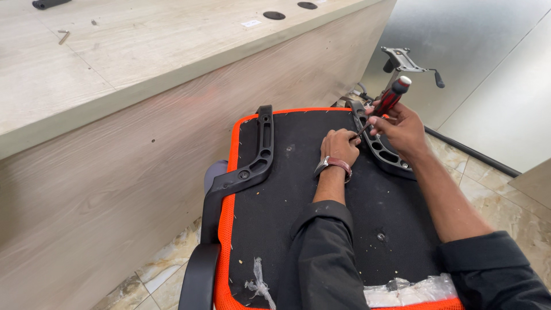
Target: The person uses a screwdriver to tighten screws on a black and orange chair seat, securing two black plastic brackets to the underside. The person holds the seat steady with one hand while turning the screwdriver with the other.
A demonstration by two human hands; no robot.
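An upturned chair seat [287, 224] with black underside fabric and an orange mesh rim lies in front of me. My right hand [402, 129] grips a red-and-black screwdriver [390, 99], its tip angled down at the black armrest bracket [381, 150] on the seat's right side. My left hand [340, 148], with a wristwatch on it, rests closed on the fabric by the screwdriver tip, fingers pinched at the bracket. Whether it holds a screw is hidden. A second black armrest bracket [255, 163] is fixed along the left edge.
A light wooden counter [143, 74] rises at the left, with two black round grommets [274, 15], a small metal part [63, 37] and a dark object at its far corner. A metal chair mechanism [404, 60] stands beyond the seat. Clear plastic wrap [402, 290] lies at the near edge. Tiled floor surrounds.
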